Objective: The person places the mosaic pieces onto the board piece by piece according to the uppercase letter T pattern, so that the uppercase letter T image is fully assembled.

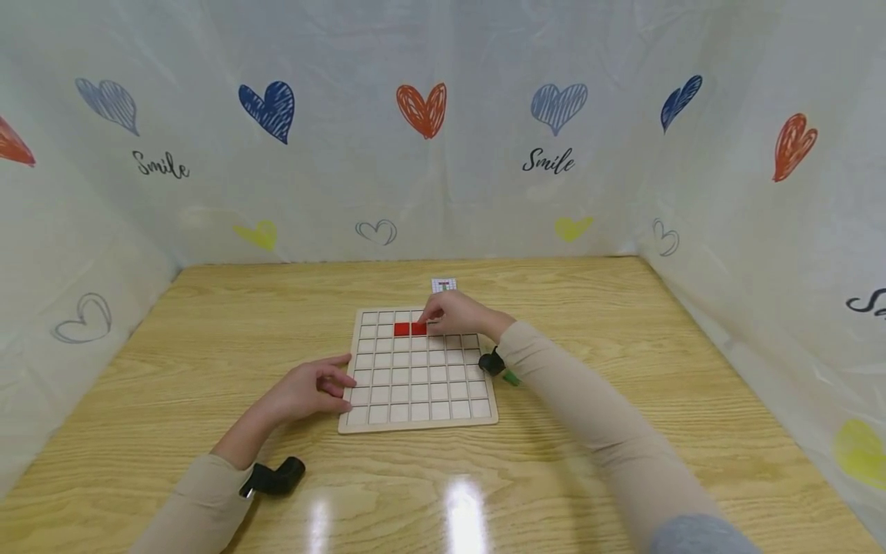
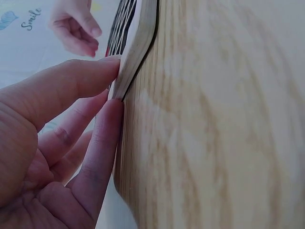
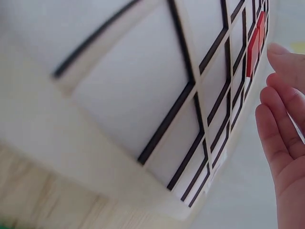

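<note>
A square wooden board (image 1: 418, 429) with a grid of pale square cells lies on the table. Two red square tiles (image 1: 402, 329) sit side by side in its second row from the back. My right hand (image 1: 457, 314) is over that row, fingers bent loosely, with fingertips right at the right-hand red tile; the right wrist view shows the thumb (image 3: 286, 62) close beside the red tiles (image 3: 253, 50). My left hand (image 1: 308, 391) rests at the board's left edge, thumb and fingers spread along it. In the left wrist view its fingertips (image 2: 113, 107) touch the wooden rim (image 2: 138, 52).
Behind the board lies a small card (image 1: 444, 285) with a grid and a red and green pattern. Something green (image 1: 511, 378) shows partly under my right forearm. Black wrist cameras (image 1: 280, 477) sit on both sleeves. White curtains (image 1: 471, 200) with hearts enclose the table (image 1: 242, 323).
</note>
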The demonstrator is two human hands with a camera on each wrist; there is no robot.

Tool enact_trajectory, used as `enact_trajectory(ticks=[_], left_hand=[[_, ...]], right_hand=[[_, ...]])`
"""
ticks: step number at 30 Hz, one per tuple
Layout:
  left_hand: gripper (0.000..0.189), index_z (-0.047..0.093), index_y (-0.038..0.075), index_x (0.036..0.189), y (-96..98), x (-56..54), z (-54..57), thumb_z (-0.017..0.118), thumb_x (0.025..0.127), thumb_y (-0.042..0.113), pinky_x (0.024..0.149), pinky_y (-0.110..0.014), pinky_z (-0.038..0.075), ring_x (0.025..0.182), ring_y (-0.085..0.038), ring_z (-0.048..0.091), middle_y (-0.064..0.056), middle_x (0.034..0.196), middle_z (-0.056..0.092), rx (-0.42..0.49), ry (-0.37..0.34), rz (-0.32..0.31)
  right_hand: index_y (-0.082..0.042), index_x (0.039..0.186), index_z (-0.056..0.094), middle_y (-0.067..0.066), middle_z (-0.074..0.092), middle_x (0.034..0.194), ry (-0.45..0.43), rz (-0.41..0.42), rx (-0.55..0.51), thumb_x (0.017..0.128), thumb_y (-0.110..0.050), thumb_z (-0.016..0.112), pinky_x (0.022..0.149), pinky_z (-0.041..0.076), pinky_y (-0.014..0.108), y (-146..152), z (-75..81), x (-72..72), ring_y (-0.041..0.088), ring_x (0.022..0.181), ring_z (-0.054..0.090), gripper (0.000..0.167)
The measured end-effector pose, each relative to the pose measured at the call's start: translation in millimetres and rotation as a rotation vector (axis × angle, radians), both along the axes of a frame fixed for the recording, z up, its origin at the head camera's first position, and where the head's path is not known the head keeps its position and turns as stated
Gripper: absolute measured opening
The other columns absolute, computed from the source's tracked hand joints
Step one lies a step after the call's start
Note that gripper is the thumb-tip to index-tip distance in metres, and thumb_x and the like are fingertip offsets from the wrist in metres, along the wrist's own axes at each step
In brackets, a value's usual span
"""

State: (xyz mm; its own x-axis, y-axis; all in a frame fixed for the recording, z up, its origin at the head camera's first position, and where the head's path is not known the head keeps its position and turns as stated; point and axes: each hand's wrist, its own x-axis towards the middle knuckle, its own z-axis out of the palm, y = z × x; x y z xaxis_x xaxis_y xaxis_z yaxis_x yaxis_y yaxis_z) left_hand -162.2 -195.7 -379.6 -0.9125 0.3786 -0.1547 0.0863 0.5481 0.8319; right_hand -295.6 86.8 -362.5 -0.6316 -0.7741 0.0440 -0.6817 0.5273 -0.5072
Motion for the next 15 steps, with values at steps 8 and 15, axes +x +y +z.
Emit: enact_trajectory(ticks=[8, 15], left_hand=[[0.033, 0.067, -0.001, 0.102, -0.8, -0.3, -0.8, 0.079, 0.074, 0.011, 0.073, -0.025, 0.049, 0.090, -0.020, 0.060, -0.023, 0.144, 0.032, -0.002, 0.006, -0.006], [0.032, 0.067, -0.001, 0.101, -0.2, -0.2, 0.9, 0.079, 0.074, 0.011, 0.073, -0.025, 0.048, 0.090, -0.019, 0.060, -0.023, 0.144, 0.032, -0.008, 0.008, -0.009]], right_hand=[[0.000, 0.102, 0.071, 0.006, 0.065, 0.096, 0.018, 0.058, -0.024, 0.084, -0.001, 0.066, 0.083, 0.045, 0.023, 12.6, 5.0, 5.8, 0.017, 0.091, 0.059, 0.019], [0.000, 0.103, 0.070, 0.005, 0.064, 0.096, -0.040, 0.019, -0.016, 0.085, -0.002, 0.066, 0.085, 0.045, 0.026, 24.2, 6.9, 12.9, 0.017, 0.094, 0.058, 0.019]])
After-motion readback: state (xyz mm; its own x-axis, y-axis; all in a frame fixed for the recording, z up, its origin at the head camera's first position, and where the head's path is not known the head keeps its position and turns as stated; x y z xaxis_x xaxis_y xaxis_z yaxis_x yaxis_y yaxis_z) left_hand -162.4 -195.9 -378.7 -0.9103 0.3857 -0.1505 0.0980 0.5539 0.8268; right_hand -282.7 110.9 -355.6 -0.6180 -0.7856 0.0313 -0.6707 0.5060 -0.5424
